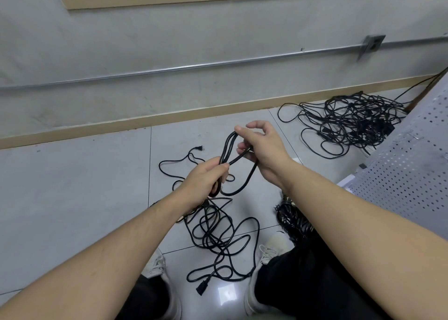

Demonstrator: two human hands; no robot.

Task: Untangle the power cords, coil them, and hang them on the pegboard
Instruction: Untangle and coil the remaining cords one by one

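A black power cord [244, 181] runs between both hands in several small loops above the floor. My left hand [206, 176] grips the lower end of the loops. My right hand [260, 147] pinches their upper end with thumb and fingers. The cord's slack [218, 235] lies in a loose tangle on the tiles below, with a two-pin plug [199, 148] at the far end and a socket connector [202, 287] near my feet. A big heap of tangled black cords [351, 123] lies by the wall at the right. The grey pegboard [409, 172] leans at the far right.
A coiled black cord bundle [294, 220] rests on the floor under my right forearm. My two shoes [269, 249] stand either side of the loose cord. A metal conduit [194, 66] and outlet box [371, 44] run along the wall above the skirting.
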